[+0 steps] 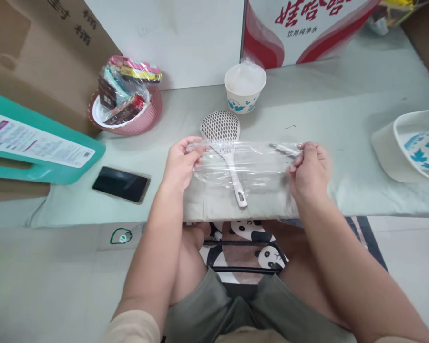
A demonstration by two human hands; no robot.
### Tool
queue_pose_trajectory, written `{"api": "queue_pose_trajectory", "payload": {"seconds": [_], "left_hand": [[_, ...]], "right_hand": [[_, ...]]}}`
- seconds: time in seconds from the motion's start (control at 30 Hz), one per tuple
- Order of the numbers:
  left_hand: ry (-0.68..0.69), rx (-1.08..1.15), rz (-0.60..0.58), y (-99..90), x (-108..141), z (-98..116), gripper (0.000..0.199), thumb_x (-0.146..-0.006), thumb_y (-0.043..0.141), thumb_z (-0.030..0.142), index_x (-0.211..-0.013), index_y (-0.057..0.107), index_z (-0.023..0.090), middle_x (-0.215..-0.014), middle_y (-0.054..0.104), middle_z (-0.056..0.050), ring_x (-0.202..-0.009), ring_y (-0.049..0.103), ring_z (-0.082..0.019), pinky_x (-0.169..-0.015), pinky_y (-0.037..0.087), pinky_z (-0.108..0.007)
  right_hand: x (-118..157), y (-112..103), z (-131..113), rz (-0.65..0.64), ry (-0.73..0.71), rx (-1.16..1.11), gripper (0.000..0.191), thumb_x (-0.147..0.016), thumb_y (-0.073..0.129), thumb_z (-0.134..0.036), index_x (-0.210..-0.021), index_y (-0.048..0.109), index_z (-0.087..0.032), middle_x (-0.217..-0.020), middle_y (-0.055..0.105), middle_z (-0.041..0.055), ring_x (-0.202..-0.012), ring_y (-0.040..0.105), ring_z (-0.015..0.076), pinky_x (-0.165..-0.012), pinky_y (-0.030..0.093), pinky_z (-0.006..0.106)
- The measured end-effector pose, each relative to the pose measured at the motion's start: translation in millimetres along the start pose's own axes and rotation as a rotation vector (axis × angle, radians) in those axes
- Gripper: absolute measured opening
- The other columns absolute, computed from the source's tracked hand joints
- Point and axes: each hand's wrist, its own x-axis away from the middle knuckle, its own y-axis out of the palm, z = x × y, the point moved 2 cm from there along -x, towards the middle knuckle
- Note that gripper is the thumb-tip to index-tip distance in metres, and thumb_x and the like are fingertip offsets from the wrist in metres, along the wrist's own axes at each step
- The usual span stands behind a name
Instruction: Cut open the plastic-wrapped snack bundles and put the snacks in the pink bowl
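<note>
A clear plastic bag [257,164] is stretched sideways between my two hands, above the table. My left hand [184,159] pinches its left end between thumb and fingers. At the other end, my right hand [310,169] has its fingers closed on the bunched plastic. Under the bag lies a white skimmer [220,126], its holed round head toward the back and its handle toward me; part of it shows through the plastic. A thin whitish item with a dark tip [284,150] shows beside my right fingers; whether it is held I cannot tell.
A paper cup [243,97] with plastic in it stands behind the skimmer. Left are a phone [121,184], a pink basket of packets [150,112] and a green container [75,162]. A white bin [389,152] is at right; boxes [200,43] line the back.
</note>
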Motion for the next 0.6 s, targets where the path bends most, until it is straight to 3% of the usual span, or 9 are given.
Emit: {"api": "queue_pose_trajectory", "payload": {"seconds": [0.13, 0.27, 0.37, 0.47, 0.53, 0.6], "left_hand": [[-0.047, 0.067, 0.037, 0.5, -9, 8, 0.020, -0.086, 0.075, 0.024, -0.071, 0.064, 0.017, -0.060, 0.060, 0.002, -0.037, 0.035, -0.002, -0.035, 0.016, -0.018], [-0.041, 0.085, 0.113, 1.8, -14, 12, 0.032, -0.090, 0.076, 0.035, -0.068, 0.062, 0.017, -0.055, 0.054, 0.004, -0.036, 0.032, -0.003, -0.034, 0.017, -0.020], [0.072, 0.044, 0.215, -1.9, -18, 11, 0.036, -0.089, 0.078, 0.043, -0.069, 0.062, 0.018, -0.053, 0.049, 0.006, -0.037, 0.032, -0.003, -0.035, 0.018, -0.021], [0.158, 0.040, 0.250, -6.2, -21, 9, 0.040, -0.089, 0.076, 0.053, -0.073, 0.059, 0.020, -0.053, 0.048, 0.007, -0.038, 0.032, -0.004, -0.036, 0.019, -0.023], [0.121, 0.104, 0.226, -7.1, -23, 6, 0.045, -0.089, 0.073, 0.061, -0.077, 0.056, 0.021, -0.056, 0.048, 0.007, -0.038, 0.031, -0.003, -0.037, 0.018, -0.023], [0.064, 0.175, 0.189, -5.7, -23, 4, 0.049, -0.088, 0.070, 0.067, -0.081, 0.053, 0.022, -0.058, 0.049, 0.007, -0.039, 0.030, -0.003, -0.039, 0.019, -0.023]], "right_hand": [[2, -6, -4, 0.009, -0.032, 0.045, 0.027, -0.090, 0.068, -0.045, -0.079, 0.056, -0.024, -0.050, 0.038, -0.0111, -0.037, 0.035, 0.0060, -0.035, 0.031, 0.020], [1, -7, -6, 0.071, 0.003, 0.009, 0.025, -0.091, 0.064, -0.039, -0.074, 0.054, -0.024, -0.048, 0.035, -0.0109, -0.037, 0.031, 0.0065, -0.036, 0.029, 0.020], [-1, -3, -6, 0.054, -0.010, 0.004, 0.025, -0.090, 0.065, -0.037, -0.072, 0.054, -0.023, -0.050, 0.036, -0.0101, -0.039, 0.033, 0.0065, -0.038, 0.030, 0.020], [-2, 1, -5, 0.040, -0.057, -0.123, 0.022, -0.084, 0.068, -0.035, -0.075, 0.052, -0.024, -0.059, 0.045, -0.0082, -0.049, 0.048, 0.0075, -0.046, 0.041, 0.019], [-1, 6, -2, -0.027, 0.026, -0.237, 0.023, -0.081, 0.070, -0.040, -0.084, 0.053, -0.025, -0.072, 0.057, -0.0054, -0.065, 0.063, 0.0097, -0.060, 0.053, 0.021], [3, 12, 2, -0.134, 0.161, -0.282, 0.036, -0.075, 0.077, -0.047, -0.095, 0.055, -0.026, -0.086, 0.067, -0.0023, -0.081, 0.071, 0.0129, -0.071, 0.059, 0.025]]}}
